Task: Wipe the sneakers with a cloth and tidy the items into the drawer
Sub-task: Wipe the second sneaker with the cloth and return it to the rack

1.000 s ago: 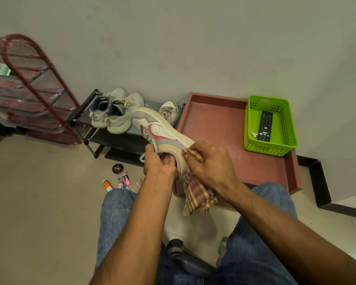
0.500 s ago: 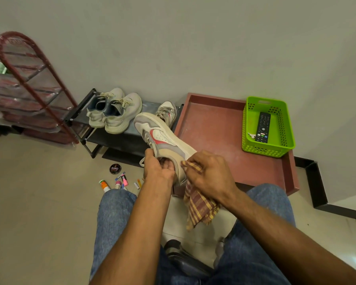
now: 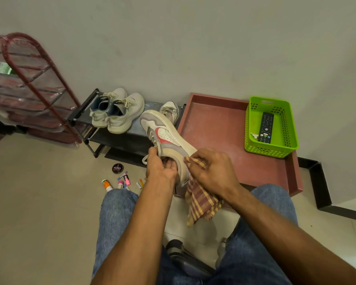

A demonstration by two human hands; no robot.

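Above the person's knees, near the middle of the view, the left hand point(image 3: 161, 168) grips a white sneaker point(image 3: 167, 138) with a red swoosh at its heel opening, fingers point(image 3: 171, 164) curled into the collar, the toe pointing far and left. Just right of it, the right hand point(image 3: 211, 171) holds a checked maroon-and-yellow cloth point(image 3: 201, 202), its fingers bunched round the upper part and pressing it against the sneaker's heel while the rest hangs down towards the floor.

Farther off, a low black shoe rack point(image 3: 119, 138) stands against the wall with a pair of pale sneakers point(image 3: 116, 112) on top, heels towards the camera, and the matching white sneaker point(image 3: 171, 112) just beside them on the right. Right of the rack lies a shallow reddish drawer point(image 3: 218, 128), open side up; in its far right corner sits a green perforated basket point(image 3: 290, 145) holding a black remote point(image 3: 266, 127).

On the floor left of the left wrist lie a round black polish tin point(image 3: 117, 168) and a scatter of small tubes and sticks point(image 3: 121, 182). A red wire rack point(image 3: 29, 83) stands at the far left.
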